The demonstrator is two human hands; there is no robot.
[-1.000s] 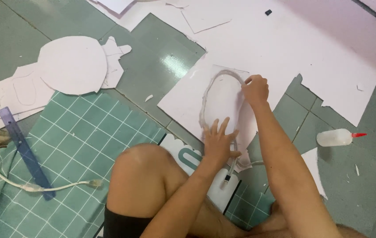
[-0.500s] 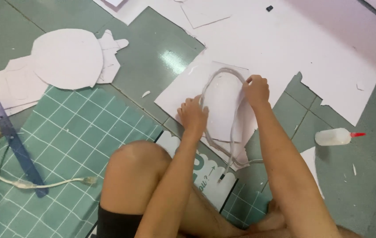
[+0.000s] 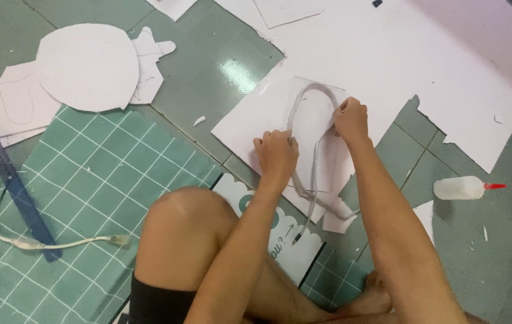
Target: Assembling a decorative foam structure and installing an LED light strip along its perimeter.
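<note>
We press the clear tube (image 3: 313, 129) into a loop on the white foam sheet (image 3: 256, 117): left hand (image 3: 277, 153) and right hand (image 3: 350, 118) pinching opposite sides; its tail below them looks unshaped.

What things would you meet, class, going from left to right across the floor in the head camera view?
Blue ruler → round white cutout → left hand → clear tube loop → right hand → white glue bottle with a red tip.
</note>
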